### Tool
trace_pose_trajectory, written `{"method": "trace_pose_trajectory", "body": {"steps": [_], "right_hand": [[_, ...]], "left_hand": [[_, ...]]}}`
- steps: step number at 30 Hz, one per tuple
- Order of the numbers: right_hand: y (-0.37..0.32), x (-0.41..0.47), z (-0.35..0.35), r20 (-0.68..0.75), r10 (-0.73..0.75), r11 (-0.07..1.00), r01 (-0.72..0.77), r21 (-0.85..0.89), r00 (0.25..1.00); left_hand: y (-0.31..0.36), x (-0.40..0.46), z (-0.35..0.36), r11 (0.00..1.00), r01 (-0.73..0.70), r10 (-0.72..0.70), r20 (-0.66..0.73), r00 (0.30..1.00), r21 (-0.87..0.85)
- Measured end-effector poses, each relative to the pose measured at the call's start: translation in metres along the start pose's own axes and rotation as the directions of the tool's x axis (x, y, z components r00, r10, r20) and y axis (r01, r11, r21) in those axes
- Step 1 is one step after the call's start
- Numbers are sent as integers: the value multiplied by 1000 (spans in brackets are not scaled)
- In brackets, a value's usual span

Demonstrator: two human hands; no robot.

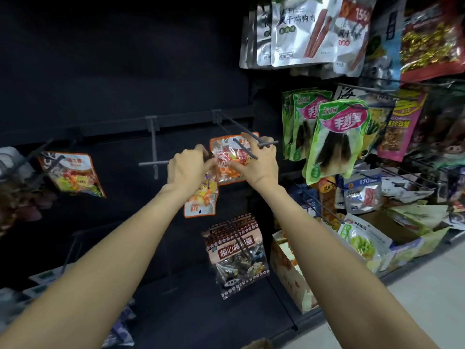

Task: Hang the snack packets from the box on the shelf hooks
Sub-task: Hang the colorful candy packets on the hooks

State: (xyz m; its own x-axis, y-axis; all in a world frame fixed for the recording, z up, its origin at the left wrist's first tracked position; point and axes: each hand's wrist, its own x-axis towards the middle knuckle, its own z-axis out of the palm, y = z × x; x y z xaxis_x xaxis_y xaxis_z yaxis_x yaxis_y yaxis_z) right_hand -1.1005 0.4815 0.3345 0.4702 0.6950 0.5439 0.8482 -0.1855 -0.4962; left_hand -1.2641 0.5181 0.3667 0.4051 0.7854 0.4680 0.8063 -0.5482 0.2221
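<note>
Orange-bordered clear plastic candy packets are gripped by both hands in front of a dark pegboard shelf panel. The left hand is closed on the left edge of the packets, with a second packet of the same kind hanging down below its palm. The right hand is pinched on the right side of the upper packet, its fingertips raised to the end of a grey metal double-prong hook. The upper packet's top edge is seen just behind the hook prongs; whether the hole is threaded onto the hook cannot be told. A matching packet is hung on another hook at the left. A stack of brown patterned packets is hung on a lower hook, beneath the hands. Green bamboo-shoot packets are hung just to the right. A cardboard box is placed on the floor near the lower right shelf.
</note>
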Motion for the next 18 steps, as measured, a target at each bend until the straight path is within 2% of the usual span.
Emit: {"method": "trace_pose_trajectory", "body": {"steps": [2,5,8,10,12,15,18], "right_hand": [[-3,3,8,-17,-12,1000,12,-8,1000],[-1,-10,12,48,45,999,-47,27,998],[4,-49,-6,94,87,954,-110,279,992],[7,-88,-25,188,173,819,-247,518,967],[5,-130,-43,325,244,601,-405,689,914],[-12,-173,-59,498,245,369,-555,745,832],[-31,-189,-66,512,268,239,-571,786,816]], "left_hand": [[-6,-12,-2,999,-8,9,25,1000,-42],[-12,-38,-11,993,-67,71,35,997,-100],[-14,-60,-19,972,-104,108,6,994,-209],[-15,-73,-21,953,-108,98,-51,994,-284],[-14,-85,-20,923,-88,50,-111,993,-374],[-2,-107,-18,800,16,-116,-128,985,-599],[14,-130,-17,629,147,-230,-2,973,-764]]}}
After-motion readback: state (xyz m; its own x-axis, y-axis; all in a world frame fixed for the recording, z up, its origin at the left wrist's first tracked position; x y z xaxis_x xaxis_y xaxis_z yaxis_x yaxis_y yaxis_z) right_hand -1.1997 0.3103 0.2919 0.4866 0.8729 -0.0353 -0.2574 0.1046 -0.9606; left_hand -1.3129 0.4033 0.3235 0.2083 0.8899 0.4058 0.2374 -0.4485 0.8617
